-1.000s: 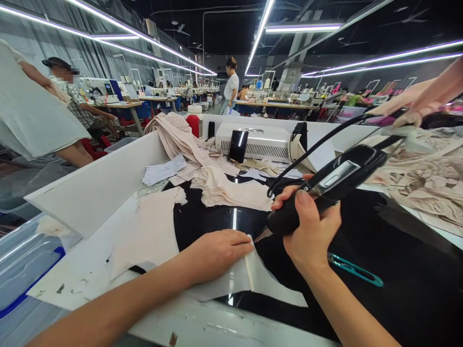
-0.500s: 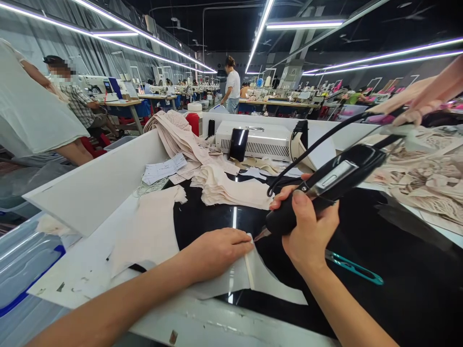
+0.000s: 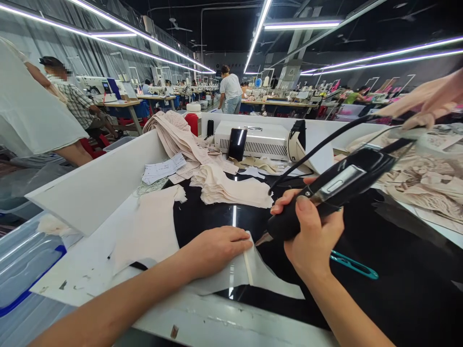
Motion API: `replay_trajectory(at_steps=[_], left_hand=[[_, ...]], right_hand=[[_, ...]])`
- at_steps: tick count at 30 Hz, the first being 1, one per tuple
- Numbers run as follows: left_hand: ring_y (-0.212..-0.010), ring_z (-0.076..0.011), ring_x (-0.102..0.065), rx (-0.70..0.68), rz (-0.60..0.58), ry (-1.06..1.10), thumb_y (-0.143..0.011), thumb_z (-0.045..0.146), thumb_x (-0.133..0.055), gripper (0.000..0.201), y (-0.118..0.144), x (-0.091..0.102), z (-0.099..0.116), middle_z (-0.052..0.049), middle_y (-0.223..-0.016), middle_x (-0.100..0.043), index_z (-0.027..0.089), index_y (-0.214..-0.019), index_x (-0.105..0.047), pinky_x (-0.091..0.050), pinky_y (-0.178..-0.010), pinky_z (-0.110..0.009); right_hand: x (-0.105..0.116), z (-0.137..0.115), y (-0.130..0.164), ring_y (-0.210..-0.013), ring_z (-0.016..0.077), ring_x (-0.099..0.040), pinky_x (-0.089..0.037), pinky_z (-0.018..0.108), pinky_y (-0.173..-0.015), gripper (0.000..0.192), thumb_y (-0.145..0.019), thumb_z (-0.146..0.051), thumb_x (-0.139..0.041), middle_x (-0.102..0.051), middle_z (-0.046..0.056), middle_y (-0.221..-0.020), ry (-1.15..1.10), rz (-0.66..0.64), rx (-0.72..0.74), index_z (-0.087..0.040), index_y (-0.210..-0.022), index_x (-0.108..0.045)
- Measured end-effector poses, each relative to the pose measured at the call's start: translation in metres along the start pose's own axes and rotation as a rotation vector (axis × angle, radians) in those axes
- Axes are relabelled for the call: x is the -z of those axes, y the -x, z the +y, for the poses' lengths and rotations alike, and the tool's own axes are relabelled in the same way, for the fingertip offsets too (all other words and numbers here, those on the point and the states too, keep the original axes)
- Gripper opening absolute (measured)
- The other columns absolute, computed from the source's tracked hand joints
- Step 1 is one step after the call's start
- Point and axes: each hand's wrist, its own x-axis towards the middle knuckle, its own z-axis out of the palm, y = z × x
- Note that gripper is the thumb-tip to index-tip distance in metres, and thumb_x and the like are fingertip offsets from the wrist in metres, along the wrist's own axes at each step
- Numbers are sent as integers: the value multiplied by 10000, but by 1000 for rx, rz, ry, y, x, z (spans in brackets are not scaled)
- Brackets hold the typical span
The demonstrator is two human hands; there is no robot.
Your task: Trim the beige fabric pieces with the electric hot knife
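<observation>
Right hand (image 3: 314, 233): gripping tool (image 3: 343, 180) | left hand (image 3: 217, 248): pressing fabric (image 3: 266, 279) near worktop's (image 3: 202, 315) front edge (pinch unclear) | risk: tool slip could nick fingertips (image 3: 246, 245)

Bright overhead tubes (image 3: 302, 25) — glare streaks on black surface (image 3: 398, 260).

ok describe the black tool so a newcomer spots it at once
Find the black surface on the white table, then the right hand above it. The black tool is gripped there, its pointed tip toward the pale cloth under the left hand. Unlike the slim teal tool nearby, it is thick, with a silver panel.
</observation>
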Motion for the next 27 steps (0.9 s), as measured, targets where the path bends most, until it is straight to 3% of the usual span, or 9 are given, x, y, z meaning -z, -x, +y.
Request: replay_trajectory(at_steps=[8,13,21,27], left_hand=[[-1451,-288,-809,-50,-20,-4,-1190,83,-600,410,2,0,-8,-147,-1626,-788,231,-1506,-816,-673,-1231,-420],[-1550,-295,-743,-116,2,-16,-1167,27,-570,408,-1,9,-6,-137,-1534,-835,196,-1440,-822,-562,-1378,-495],[-1169,-253,-837,-87,-85,85,-1180,95,-601,326,-13,18,13,-156,-1330,-851,165,-1390,-840,-701,-1062,-354],[-1201,-245,-838,-58,-46,131,-1201,156,-637,281,-2,12,12,-134,-1381,-847,198,-1370,-858,-677,-1074,-321]], right_hand=[[4,-6,-1,-599,176,-673,-601,347,-663,496,-916,-544,-995,-718,-62,-808,20,15,9,-260,-1192,-696],[7,-14,-1,-593,168,-684,-607,329,-648,477,-914,-548,-1012,-727,-54,-801,6,10,12,-259,-1104,-684],[4,-17,2,-593,154,-669,-613,296,-628,497,-870,-553,-1040,-736,-55,-772,-18,13,-16,-263,-1061,-685],[3,-19,7,-582,157,-677,-620,293,-612,470,-879,-512,-1034,-750,-54,-771,-42,-4,-14,-261,-1102,-706]])
